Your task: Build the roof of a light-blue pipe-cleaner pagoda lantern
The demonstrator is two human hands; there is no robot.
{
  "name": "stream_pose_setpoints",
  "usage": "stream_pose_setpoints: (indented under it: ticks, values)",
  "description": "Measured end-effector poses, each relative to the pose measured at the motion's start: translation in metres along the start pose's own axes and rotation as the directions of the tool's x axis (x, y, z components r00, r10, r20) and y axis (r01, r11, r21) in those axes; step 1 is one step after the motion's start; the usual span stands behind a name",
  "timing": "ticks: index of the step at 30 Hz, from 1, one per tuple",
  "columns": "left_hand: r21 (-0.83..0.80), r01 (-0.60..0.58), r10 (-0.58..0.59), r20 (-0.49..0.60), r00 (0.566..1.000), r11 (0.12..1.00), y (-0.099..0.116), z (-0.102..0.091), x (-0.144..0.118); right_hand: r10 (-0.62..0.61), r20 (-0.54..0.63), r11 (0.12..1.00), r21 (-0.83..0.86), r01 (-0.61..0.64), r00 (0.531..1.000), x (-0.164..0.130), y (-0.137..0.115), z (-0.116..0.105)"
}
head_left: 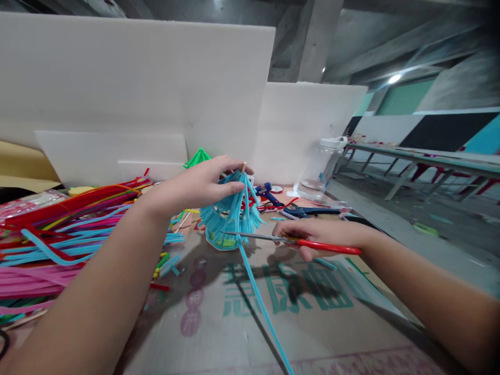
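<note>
white foam boards (133,78) stand at 12 o'clock, printed cardboard (332,338) underneath. fuzzy blue tiered model (250,216) upright mid-view, wooden stick tip (244,167) poking out of top. left hand (213,179) grips model near top, thumb in front. right hand (308,232), at model's 3-4 o'clock, closed round red-handled scissors (328,247); blades cross long blue strand (260,294) at model's lower edge, can't tell how far apart. strand runs to 5 o'clock. colored stems (74,245) at 9, glue gun (267,192) and clear bottle (322,166) at 2.
</note>
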State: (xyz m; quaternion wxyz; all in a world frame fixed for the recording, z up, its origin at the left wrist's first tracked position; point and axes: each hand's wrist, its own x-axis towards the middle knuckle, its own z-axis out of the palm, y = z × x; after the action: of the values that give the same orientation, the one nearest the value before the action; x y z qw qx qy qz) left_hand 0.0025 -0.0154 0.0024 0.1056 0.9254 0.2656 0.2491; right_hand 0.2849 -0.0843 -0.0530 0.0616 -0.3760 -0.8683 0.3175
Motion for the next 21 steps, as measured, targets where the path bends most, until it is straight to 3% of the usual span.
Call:
stream_pose_setpoints:
  ticks: [7,21]
  values:
    - [-0.009,0.044,-0.044,-0.002,0.999,0.999,0.0049,-0.0016,-0.0009,-0.076,-0.041,0.997,-0.005,0.076,0.996,0.0032,0.0029,0.0014]
    - [-0.015,0.025,-0.025,0.001,1.000,1.000,0.0016,-0.0005,-0.0005,-0.053,-0.025,0.997,0.046,0.054,0.998,0.0067,0.0062,0.0068]
